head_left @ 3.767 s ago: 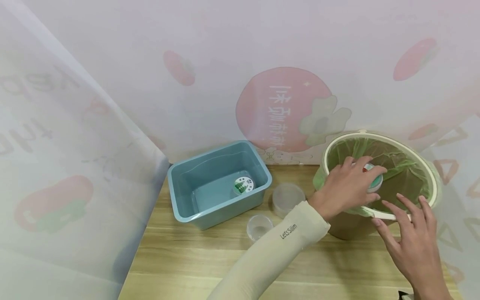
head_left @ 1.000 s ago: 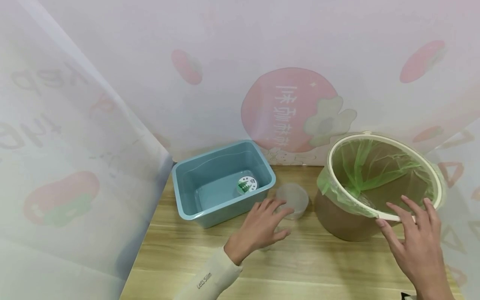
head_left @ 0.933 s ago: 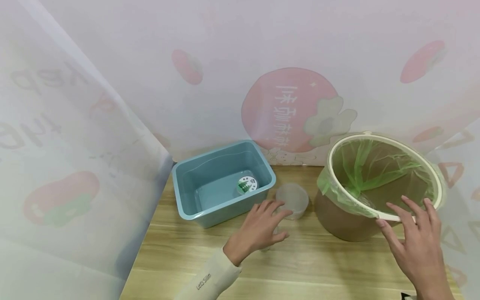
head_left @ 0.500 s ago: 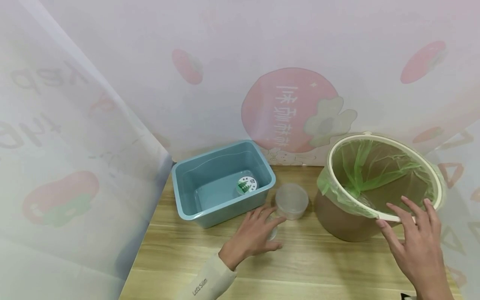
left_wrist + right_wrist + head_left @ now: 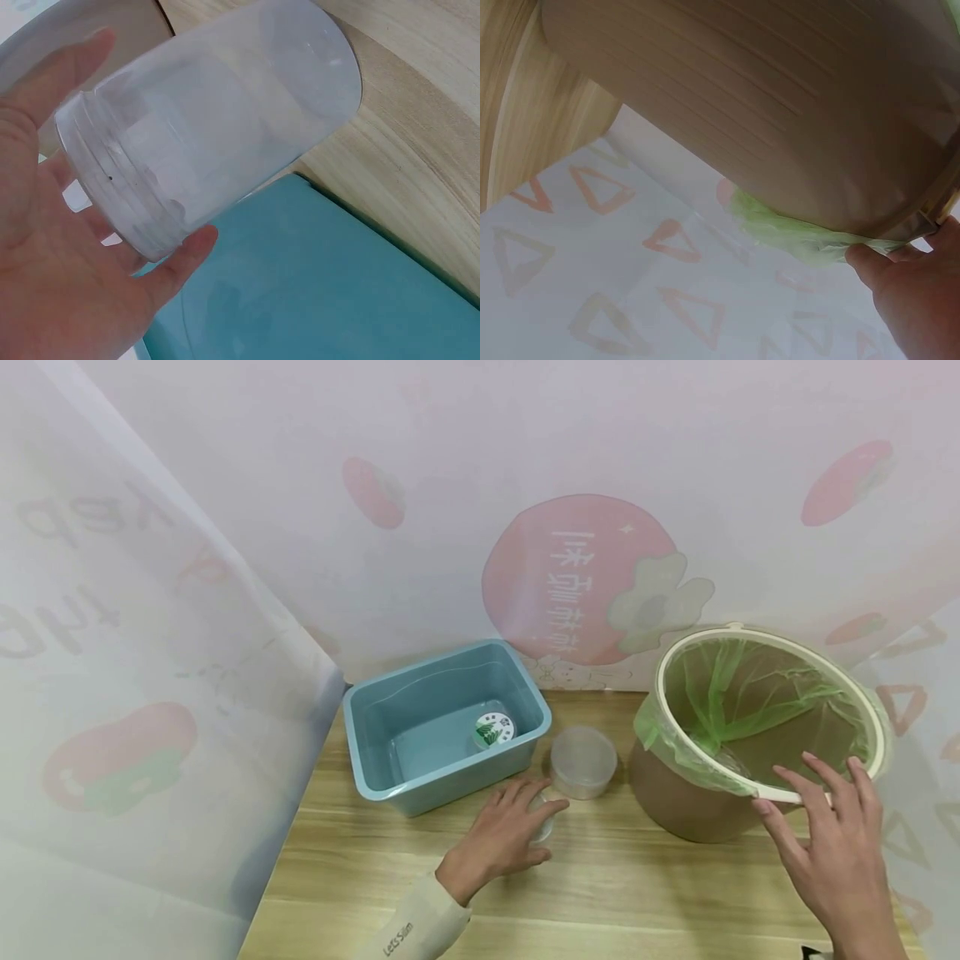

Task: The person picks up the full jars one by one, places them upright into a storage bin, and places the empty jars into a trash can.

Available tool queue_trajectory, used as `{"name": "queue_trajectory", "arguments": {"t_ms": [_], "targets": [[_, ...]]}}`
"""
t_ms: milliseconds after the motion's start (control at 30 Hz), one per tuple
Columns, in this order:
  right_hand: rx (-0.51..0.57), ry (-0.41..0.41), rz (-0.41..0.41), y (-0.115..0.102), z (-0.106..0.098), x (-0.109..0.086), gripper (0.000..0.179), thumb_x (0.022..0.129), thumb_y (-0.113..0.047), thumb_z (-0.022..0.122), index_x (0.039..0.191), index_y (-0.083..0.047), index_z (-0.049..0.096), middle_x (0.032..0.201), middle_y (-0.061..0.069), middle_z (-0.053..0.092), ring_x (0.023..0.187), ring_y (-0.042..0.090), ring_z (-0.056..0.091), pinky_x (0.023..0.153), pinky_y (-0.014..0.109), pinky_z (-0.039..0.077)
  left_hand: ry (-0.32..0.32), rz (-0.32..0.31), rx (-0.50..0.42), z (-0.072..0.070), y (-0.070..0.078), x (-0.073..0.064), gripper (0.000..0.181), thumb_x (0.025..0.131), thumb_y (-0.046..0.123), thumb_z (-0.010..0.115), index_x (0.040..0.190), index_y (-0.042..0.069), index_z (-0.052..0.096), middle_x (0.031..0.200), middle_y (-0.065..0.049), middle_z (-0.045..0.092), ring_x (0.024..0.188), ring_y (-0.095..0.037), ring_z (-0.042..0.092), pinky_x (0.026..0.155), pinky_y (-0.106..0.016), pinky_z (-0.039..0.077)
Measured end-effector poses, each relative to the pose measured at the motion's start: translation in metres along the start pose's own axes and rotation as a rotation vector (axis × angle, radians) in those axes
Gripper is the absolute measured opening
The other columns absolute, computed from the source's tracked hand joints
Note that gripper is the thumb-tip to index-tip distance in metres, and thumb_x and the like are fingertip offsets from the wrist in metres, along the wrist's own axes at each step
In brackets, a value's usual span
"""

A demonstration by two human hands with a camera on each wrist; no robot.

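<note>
A clear plastic jar with a threaded mouth stands on the wooden table; in the head view much of the jar is covered by my left hand. In the left wrist view this hand has its fingers spread round the jar's neck, the thumb a little apart from it. My right hand holds the near rim of a brown trash can, fingers over the rim and thumb outside. A green bag lines the can. In the right wrist view, the right hand's thumb is out of sight.
A blue plastic basin stands behind the left hand, with a small round container with a green-and-white lid inside. Between basin and can sits a low frosted round container. Printed sheets wall in the table's back and sides.
Earliest, my left hand held a small round container over the trash can; that container is gone from the hand. The hand moved left and settled lower round the jar. The right hand stayed on the rim.
</note>
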State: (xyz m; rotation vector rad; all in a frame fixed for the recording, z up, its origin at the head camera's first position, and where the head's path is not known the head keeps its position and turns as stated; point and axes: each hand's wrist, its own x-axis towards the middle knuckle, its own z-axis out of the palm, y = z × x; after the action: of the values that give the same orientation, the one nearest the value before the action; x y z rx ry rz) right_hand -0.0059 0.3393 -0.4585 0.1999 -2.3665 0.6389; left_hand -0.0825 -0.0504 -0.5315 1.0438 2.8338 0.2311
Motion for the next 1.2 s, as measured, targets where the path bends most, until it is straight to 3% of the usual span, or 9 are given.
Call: {"name": "queue_trajectory", "arguments": {"t_ms": [200, 733, 1200], "targets": [[0.001, 0.006, -0.004, 0.002, 0.001, 0.000, 0.092, 0.103, -0.078, 0.049, 0.126, 0.008, 0.069, 0.141, 0.042, 0.055, 0.152, 0.058, 0.034, 0.138, 0.054, 0.010, 0.016, 0.015, 0.002, -0.001, 0.000, -0.001, 0.073, 0.095, 0.040, 0.087, 0.159, 0.035, 0.053, 0.170, -0.005, 0.043, 0.156, -0.034, 0.044, 0.114, -0.055, 0.052], [0.006, 0.007, 0.015, 0.000, 0.001, -0.001, 0.093, 0.102, -0.080, 0.048, 0.125, 0.008, 0.069, 0.142, 0.042, 0.054, 0.155, 0.059, 0.030, 0.138, 0.055, 0.010, 0.060, 0.020, -0.009, -0.010, 0.001, 0.000, 0.065, 0.095, 0.040, 0.086, 0.153, 0.033, 0.059, 0.166, -0.005, 0.049, 0.152, -0.035, 0.049, 0.114, -0.054, 0.052], [0.020, -0.018, 0.039, 0.002, 0.000, -0.002, 0.089, 0.103, -0.077, 0.050, 0.128, 0.006, 0.068, 0.144, 0.042, 0.053, 0.160, 0.056, 0.024, 0.138, 0.053, 0.008, 0.145, 0.037, 0.018, -0.038, 0.011, 0.008, 0.064, 0.096, 0.041, 0.084, 0.154, 0.035, 0.058, 0.164, -0.004, 0.052, 0.145, -0.029, 0.054, 0.102, -0.052, 0.059]]}}
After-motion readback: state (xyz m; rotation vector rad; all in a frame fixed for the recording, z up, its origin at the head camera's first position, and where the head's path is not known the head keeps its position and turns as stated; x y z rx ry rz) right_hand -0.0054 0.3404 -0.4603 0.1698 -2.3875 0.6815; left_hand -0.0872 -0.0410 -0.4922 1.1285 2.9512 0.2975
